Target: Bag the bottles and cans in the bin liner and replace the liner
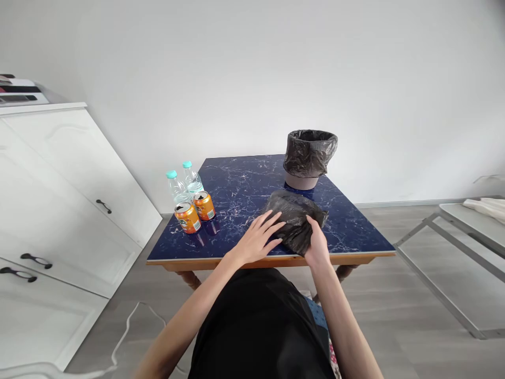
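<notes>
A crumpled black plastic bag point(294, 213) lies on the blue marble-patterned table point(240, 181) near its front edge. My left hand point(258, 237) rests flat at the bag's left side, fingers spread and touching it. At the right side, my right hand point(316, 242) grips the bag's edge between thumb and fingers; the fingers are partly hidden. Just behind the bag stands a small bin point(302, 181) lined with another black bag point(310, 155), whose rim is folded over the outside.
On the table's left side are two orange cans point(188, 218) with open tops and two clear bottles point(193, 179) with turquoise caps. A white cabinet point(67, 184) stands at the left. To the right is a metal-framed rack point(445, 247) with cloth on it. A white cable point(126, 331) crosses the floor.
</notes>
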